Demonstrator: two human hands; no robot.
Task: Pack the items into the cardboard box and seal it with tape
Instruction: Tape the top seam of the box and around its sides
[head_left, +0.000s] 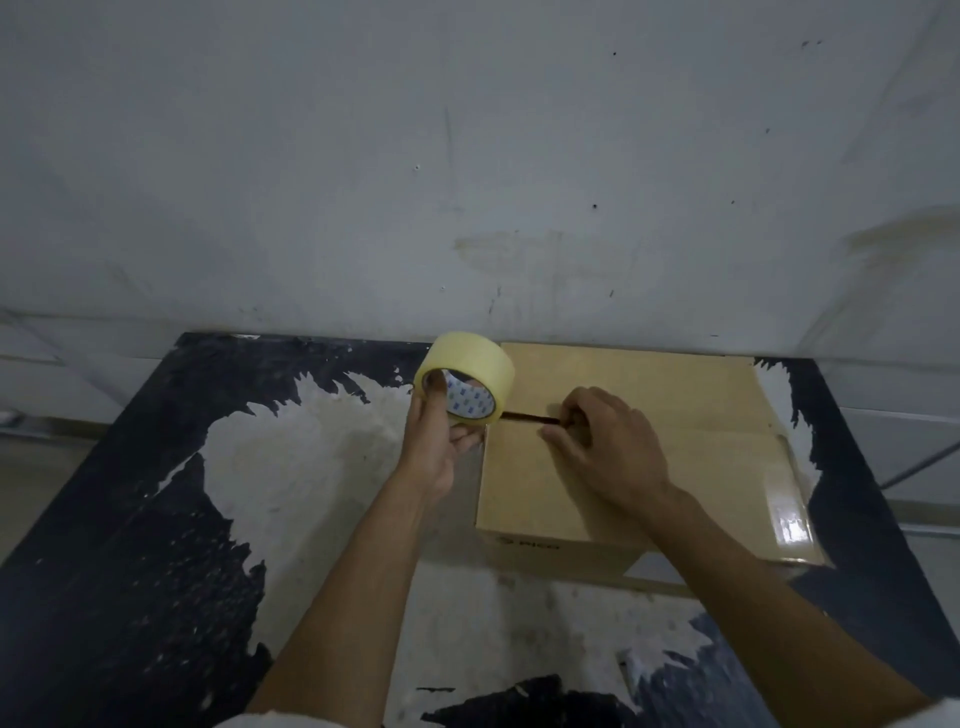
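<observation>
A closed cardboard box (675, 395) sits on the table's right half, its two top flaps meeting at a dark seam. My left hand (436, 441) grips a roll of pale yellow tape (467, 374) at the box's left edge, with fingers through the core. My right hand (608, 447) rests on the box top with curled fingers over the seam; whether they pinch the tape's end is not visible. A glossy strip of tape (789, 514) covers the box's right end. The box's contents are hidden.
The table (156, 519) is black with large worn white patches. A grey wall (467, 182) rises right behind it. The box's far edge lies close to the wall.
</observation>
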